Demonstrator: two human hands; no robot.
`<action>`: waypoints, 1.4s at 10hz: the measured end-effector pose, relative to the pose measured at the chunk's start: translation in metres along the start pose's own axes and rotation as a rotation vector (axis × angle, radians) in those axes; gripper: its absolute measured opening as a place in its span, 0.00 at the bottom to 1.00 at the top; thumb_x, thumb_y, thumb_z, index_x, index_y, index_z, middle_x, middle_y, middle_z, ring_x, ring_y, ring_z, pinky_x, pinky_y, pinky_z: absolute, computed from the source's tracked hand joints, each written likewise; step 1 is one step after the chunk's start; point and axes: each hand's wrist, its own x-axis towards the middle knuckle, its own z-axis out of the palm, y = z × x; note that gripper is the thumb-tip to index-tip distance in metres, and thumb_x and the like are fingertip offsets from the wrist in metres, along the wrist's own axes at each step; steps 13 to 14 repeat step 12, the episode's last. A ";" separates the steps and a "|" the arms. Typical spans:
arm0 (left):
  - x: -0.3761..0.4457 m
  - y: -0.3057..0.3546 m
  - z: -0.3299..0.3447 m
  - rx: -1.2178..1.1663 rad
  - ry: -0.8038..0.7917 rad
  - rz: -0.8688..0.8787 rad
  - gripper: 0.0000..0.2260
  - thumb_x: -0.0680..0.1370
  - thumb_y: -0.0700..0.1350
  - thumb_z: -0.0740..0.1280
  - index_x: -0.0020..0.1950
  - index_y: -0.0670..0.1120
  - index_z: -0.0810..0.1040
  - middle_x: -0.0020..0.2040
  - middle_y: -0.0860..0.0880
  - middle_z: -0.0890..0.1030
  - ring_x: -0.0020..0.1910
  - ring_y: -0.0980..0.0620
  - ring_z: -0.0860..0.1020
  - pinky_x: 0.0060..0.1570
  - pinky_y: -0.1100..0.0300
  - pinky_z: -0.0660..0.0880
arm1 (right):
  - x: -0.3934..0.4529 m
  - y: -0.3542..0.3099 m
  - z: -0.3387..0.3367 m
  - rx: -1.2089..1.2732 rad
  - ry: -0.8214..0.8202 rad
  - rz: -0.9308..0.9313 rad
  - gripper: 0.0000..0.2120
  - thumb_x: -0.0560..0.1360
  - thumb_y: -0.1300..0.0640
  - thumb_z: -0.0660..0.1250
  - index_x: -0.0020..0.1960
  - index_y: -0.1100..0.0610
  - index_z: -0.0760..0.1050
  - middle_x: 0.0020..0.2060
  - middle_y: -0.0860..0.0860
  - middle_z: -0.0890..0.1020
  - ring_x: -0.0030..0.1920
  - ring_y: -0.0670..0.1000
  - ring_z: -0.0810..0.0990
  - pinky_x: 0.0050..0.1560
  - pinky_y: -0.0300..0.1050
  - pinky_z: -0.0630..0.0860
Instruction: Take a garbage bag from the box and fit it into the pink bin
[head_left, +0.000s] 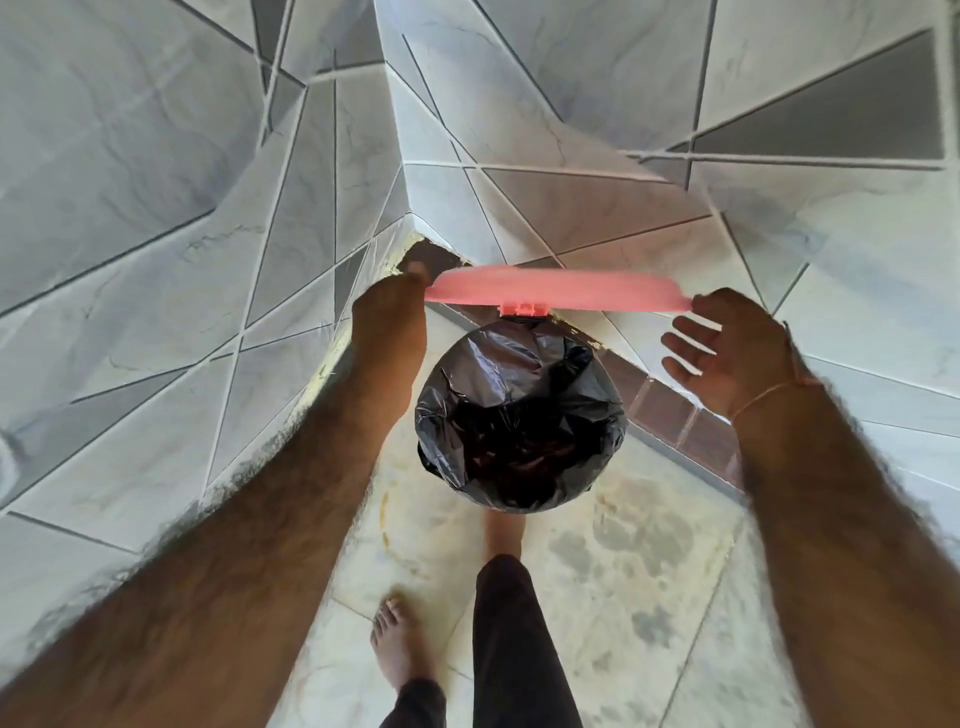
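A black garbage bag (519, 410) lines a round bin standing on the floor in a tiled corner; its plastic folds over the rim and hides the bin's pink wall. Above the bin, the pink lid (558, 290) is held almost level, seen nearly edge-on, with its hinge tab pointing down. My left hand (392, 317) grips the lid's left edge. My right hand (727, 351) touches the lid's right edge with its thumb while the fingers are spread apart below it. The garbage bag box is out of view.
Grey and white tiled walls (156, 234) meet in a corner just behind the bin. My bare left foot (397, 644) stands on the pale floor tiles (649, 571); my right leg in dark trousers (511, 639) reaches toward the bin's base.
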 end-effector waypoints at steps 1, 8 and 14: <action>-0.007 -0.037 -0.006 0.042 0.023 -0.071 0.13 0.72 0.53 0.63 0.39 0.46 0.81 0.47 0.38 0.83 0.48 0.41 0.81 0.55 0.40 0.77 | -0.003 0.034 -0.010 -0.067 0.074 0.020 0.08 0.74 0.54 0.60 0.38 0.53 0.74 0.41 0.50 0.78 0.39 0.50 0.76 0.41 0.43 0.69; -0.049 -0.183 0.028 1.333 -0.477 0.591 0.26 0.75 0.49 0.64 0.73 0.50 0.65 0.75 0.46 0.66 0.72 0.39 0.64 0.63 0.37 0.68 | 0.014 0.205 0.021 -1.697 -0.276 -0.503 0.42 0.74 0.55 0.66 0.78 0.48 0.41 0.79 0.58 0.42 0.78 0.59 0.40 0.76 0.63 0.51; -0.090 -0.086 -0.013 1.251 -0.415 0.702 0.26 0.78 0.49 0.60 0.76 0.50 0.58 0.78 0.44 0.60 0.73 0.42 0.62 0.66 0.43 0.65 | -0.070 0.135 0.041 -1.638 -0.219 -0.611 0.32 0.76 0.56 0.57 0.78 0.50 0.50 0.79 0.54 0.54 0.78 0.59 0.49 0.74 0.63 0.55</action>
